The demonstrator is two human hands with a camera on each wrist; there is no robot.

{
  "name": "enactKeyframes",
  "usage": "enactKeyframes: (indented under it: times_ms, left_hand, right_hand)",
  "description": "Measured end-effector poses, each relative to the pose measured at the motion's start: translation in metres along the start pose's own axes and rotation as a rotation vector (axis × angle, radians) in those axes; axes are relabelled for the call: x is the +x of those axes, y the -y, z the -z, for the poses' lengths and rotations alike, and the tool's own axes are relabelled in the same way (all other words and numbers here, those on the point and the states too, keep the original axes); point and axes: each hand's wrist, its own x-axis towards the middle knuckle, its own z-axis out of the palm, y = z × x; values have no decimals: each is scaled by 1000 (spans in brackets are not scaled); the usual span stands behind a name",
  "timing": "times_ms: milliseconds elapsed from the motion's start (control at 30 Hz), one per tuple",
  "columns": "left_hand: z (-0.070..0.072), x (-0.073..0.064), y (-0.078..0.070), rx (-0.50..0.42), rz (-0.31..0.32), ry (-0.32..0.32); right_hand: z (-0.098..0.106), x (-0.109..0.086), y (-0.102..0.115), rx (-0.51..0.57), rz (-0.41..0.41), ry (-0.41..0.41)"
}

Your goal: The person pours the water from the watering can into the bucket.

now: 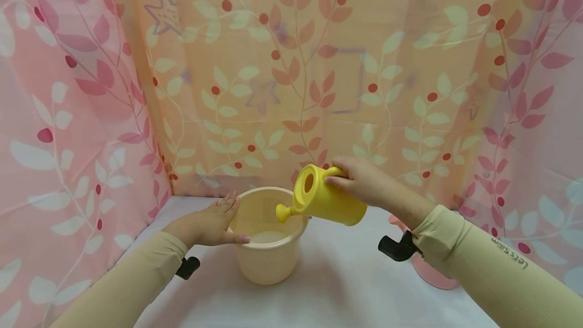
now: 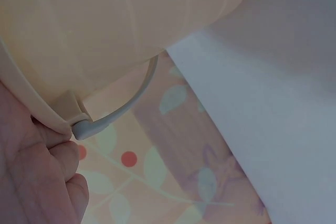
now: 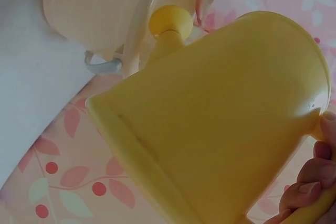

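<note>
A cream bucket [image 1: 268, 264] stands upright on the white table, with some clear liquid at its bottom. My left hand [image 1: 211, 221] rests on the left side of its rim, fingers stretched out and thumb along the front edge; from below, in the left wrist view, the palm and fingers [image 2: 65, 156] touch the rim beside the grey handle [image 2: 121, 111]. With my right hand [image 1: 364, 178] I grip the handle of a yellow watering can [image 1: 334, 204]. The can is tilted left, its spout head [image 1: 283, 213] over the bucket's opening. Whether water flows is hard to see.
A pink object [image 1: 434, 272] sits on the white table [image 1: 364, 287] at the right, partly hidden behind my right forearm. Leaf-patterned curtains [image 1: 291, 75] hang at the back and both sides. Black camera mounts [image 1: 396, 247] are strapped at both wrists.
</note>
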Motion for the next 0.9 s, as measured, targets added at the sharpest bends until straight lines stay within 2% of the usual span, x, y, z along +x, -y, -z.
enactKeyframes:
  times_ms: [267, 500, 900]
  left_hand:
    - [4, -3, -4, -22, -34, -2]
    - [6, -6, -6, -33, -41, -14]
    - [5, -4, -4, -14, -36, -12]
  right_hand:
    - [0, 0, 1, -33, 31, -8]
    - [-1, 0, 3, -64, 47, -6]
    - [0, 1, 6, -91, 74, -15]
